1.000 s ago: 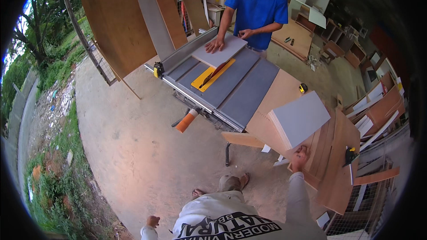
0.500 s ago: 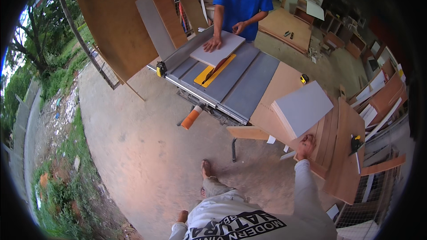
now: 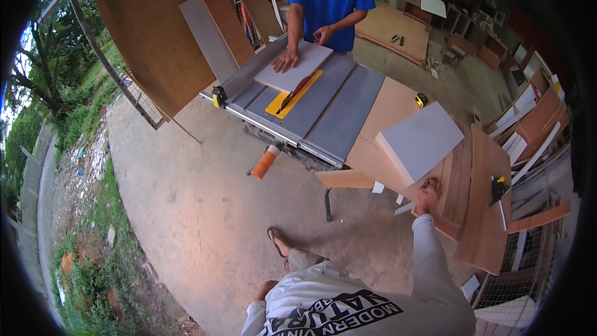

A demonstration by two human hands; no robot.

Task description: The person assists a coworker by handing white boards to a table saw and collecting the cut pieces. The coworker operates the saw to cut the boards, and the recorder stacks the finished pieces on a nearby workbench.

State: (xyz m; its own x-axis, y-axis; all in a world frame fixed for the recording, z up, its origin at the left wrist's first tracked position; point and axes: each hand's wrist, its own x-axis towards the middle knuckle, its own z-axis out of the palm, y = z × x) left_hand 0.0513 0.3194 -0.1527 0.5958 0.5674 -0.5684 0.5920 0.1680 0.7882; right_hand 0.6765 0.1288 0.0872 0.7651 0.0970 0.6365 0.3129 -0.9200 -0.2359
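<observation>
My right hand (image 3: 427,196) rests on the wooden boards (image 3: 449,191) by the near corner of a stack of grey-faced panels (image 3: 420,140). Its fingers are loosely bent, with nothing visible in them. Low at my side hangs my left hand (image 3: 266,290), its fingers mostly hidden by my sleeve and shirt. Across from me, a co-worker in a blue shirt (image 3: 329,3) presses one hand (image 3: 286,60) flat on a grey panel (image 3: 298,68). That panel lies on the table saw (image 3: 336,112), along the fence and beside the blade (image 3: 297,90) in its yellow insert.
A yellow tape measure (image 3: 421,99) sits behind the panel stack. Below the saw's front edge an orange-ended pipe (image 3: 265,163) sticks out. Large sheets (image 3: 146,37) lean at the back left. Offcuts (image 3: 535,118) crowd the right side. Concrete floor (image 3: 186,211) lies between me and the saw.
The view has shifted slightly. On the saw, the panel's edge now reaches farther along the blade. My right hand stays by the stack, and my forward foot has moved a little.
</observation>
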